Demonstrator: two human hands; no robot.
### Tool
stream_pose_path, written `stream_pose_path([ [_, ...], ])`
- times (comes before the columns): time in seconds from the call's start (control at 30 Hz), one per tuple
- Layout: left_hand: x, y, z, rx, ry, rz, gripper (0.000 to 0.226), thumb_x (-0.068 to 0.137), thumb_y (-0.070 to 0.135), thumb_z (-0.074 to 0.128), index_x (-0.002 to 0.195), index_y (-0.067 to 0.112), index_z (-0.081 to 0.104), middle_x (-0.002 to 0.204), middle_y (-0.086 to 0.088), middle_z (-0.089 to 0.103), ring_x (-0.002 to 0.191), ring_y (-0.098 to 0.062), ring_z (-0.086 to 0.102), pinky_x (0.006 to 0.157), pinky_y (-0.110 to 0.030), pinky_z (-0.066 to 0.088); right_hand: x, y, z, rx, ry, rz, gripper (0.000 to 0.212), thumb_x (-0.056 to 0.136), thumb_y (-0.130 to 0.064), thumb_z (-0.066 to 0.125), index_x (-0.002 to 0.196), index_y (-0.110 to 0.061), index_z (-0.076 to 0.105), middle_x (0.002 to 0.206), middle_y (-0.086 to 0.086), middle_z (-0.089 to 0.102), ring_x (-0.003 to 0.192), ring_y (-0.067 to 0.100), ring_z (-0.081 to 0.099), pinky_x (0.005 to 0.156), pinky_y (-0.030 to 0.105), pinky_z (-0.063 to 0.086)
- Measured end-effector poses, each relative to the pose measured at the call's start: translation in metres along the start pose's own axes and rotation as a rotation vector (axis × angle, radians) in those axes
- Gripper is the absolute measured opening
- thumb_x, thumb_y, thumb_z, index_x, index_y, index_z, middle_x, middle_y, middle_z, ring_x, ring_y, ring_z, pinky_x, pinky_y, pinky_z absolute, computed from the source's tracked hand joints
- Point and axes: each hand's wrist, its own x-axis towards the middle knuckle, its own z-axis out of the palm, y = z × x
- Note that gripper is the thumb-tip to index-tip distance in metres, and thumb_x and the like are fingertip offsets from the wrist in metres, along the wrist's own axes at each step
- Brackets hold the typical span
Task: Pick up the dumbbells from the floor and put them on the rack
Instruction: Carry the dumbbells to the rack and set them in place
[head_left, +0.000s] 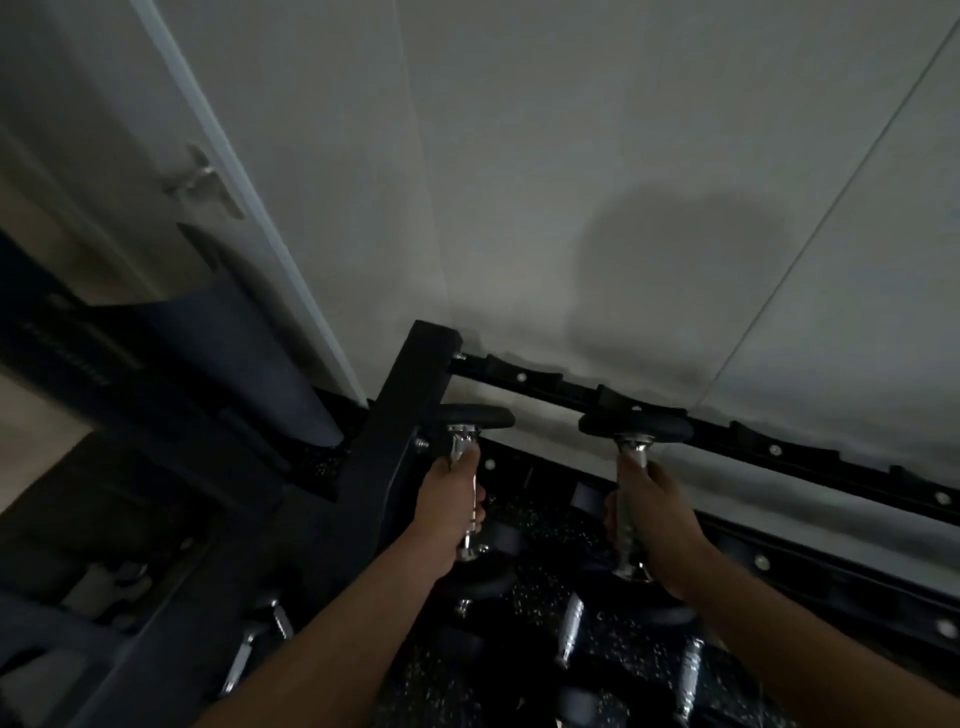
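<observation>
While both our fists clamp chrome handles | left hand (451, 506), right hand (657, 525) | risk: dumbbell heads missing rack (644, 402) cradles, rolling off.

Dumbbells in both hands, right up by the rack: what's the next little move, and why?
Probably ease both forward and lower them onto the rack's top rail. The left hand and right hand each grip a dumbbell by its chrome handle, left dumbbell, right dumbbell. Their far heads already sit level with the rail's cradles.
</observation>
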Motion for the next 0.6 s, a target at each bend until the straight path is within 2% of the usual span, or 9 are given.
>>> stream_pose_path([
  [0.13,0.056,0.012,0.015,0.054,-0.082,-0.032,0.042,0.088,0.055,0.054,0.097,0.014,0.059,0.052,0.004,0.056,0.042,-0.012,0.049,0.042,-0.028,0.041,0.033,-0.004,0.002,-0.024,0.111,0.008,0.048,0.083,-0.062,0.048,0.085,-0.014,0.051,0.048,0.008,0.055,0.040,0.023,0.052,0.043,0.031,0.040],
  [0.33,0.143,0.020,0.042,0.116,-0.193,-0.085,0.044,0.089,0.053,0.053,0.097,0.010,0.057,0.063,-0.006,0.054,0.043,-0.015,0.048,0.040,-0.027,0.041,0.079,0.000,0.007,0.026,0.219,0.082,0.045,0.086,-0.059,0.053,0.091,-0.014,0.054,0.054,0.007,0.060,0.045,0.022,0.054,0.047,0.034,0.047],
  [0.47,0.186,0.021,0.060,0.146,-0.236,-0.118,0.041,0.091,0.049,0.053,0.094,0.008,0.056,0.061,-0.006,0.053,0.040,-0.016,0.046,0.038,-0.025,0.038,0.101,0.005,0.008,0.051,0.276,0.129,0.042,0.090,-0.053,0.052,0.093,-0.012,0.054,0.056,0.008,0.060,0.045,0.021,0.053,0.053,0.038,0.049],
  [0.6,0.213,0.021,0.070,0.192,-0.282,-0.155,0.038,0.092,0.049,0.053,0.093,0.010,0.056,0.060,-0.005,0.052,0.041,-0.015,0.046,0.039,-0.025,0.039,0.118,0.008,0.007,0.050,0.316,0.167,0.043,0.089,-0.055,0.051,0.097,-0.013,0.055,0.056,0.007,0.059,0.047,0.022,0.053,0.050,0.037,0.047],
])
